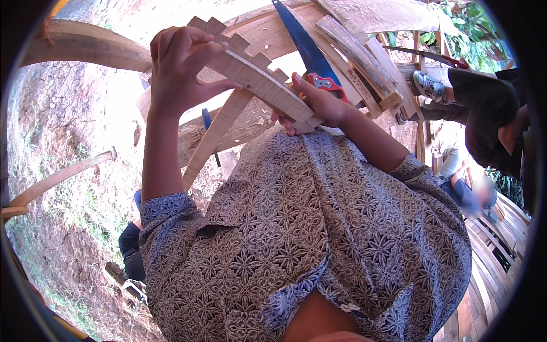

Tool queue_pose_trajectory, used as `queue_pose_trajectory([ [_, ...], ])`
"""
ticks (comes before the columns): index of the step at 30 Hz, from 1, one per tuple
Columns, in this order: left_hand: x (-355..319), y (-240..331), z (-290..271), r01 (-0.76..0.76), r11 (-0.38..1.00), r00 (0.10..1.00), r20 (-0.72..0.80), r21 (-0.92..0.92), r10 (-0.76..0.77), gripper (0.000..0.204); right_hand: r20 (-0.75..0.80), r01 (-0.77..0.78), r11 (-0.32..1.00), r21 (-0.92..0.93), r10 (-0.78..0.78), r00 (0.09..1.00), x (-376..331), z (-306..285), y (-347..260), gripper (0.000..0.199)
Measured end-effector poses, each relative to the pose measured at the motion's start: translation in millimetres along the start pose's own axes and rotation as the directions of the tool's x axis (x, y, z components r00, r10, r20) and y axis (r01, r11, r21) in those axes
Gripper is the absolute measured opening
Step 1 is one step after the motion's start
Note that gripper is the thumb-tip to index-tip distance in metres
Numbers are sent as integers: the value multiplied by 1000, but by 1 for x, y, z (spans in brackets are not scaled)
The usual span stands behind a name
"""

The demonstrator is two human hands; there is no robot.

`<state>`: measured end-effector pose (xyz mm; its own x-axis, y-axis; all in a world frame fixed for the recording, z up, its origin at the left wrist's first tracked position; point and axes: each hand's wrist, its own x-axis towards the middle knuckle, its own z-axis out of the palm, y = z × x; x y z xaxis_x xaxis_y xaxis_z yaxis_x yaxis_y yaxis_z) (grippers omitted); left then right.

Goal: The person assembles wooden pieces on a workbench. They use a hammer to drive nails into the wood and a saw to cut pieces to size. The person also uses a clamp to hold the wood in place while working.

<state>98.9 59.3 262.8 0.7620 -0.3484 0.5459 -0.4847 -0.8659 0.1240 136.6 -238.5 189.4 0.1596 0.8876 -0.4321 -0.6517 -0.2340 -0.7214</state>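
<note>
Between my two hands is a pale notched wooden board (262,82), tilted down to the right, with square teeth cut along its far edge. My left hand (181,65) grips its upper left end, the fingers curled over the far side and the thumb along the near face. My right hand (320,105) holds the lower right end, thumb on top and fingertips showing underneath. Just beyond my right hand lies a handsaw (310,51) with a blue blade and a red and black handle, resting on planks.
Stacked wooden planks (356,62) lie at the far right. A slanting wooden strip (216,134) stands below the board. At the right are another person's dark-clad legs (484,108); a further person (464,188) sits near more timber. A curved wooden beam (91,44) juts in at the left.
</note>
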Motion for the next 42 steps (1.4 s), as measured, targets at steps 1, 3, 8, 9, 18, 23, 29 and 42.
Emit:
queue_pose_trajectory([
  [1,-1,0,0,2,1000,1000,-1,4,-2,63,0,-6,1000,-2,6,1000,0,0,0,92],
  [3,-2,0,-1,6,1000,1000,-3,11,-6,63,4,-3,1000,-1,3,1000,1,0,1,92],
  [8,-5,-2,0,4,1000,1000,-24,27,-3,62,23,22,1000,2,-22,999,4,-4,4,95],
  [9,-5,-2,1,4,1000,1000,-31,31,-3,62,15,18,1000,2,-18,1000,4,-4,4,94],
  [18,-12,2,1,6,991,999,-35,132,-2,69,-69,-1,1000,13,2,998,1,2,-3,88],
  [23,-25,53,23,226,973,945,-231,-55,-232,110,-124,155,976,156,-136,983,-1,-2,-9,87],
  [29,-40,83,36,568,823,811,158,16,-563,92,-29,113,988,108,-111,993,2,-13,-9,98],
  [42,-35,112,28,594,801,763,266,73,-589,58,59,121,992,-47,-118,991,-36,9,-20,50],
])
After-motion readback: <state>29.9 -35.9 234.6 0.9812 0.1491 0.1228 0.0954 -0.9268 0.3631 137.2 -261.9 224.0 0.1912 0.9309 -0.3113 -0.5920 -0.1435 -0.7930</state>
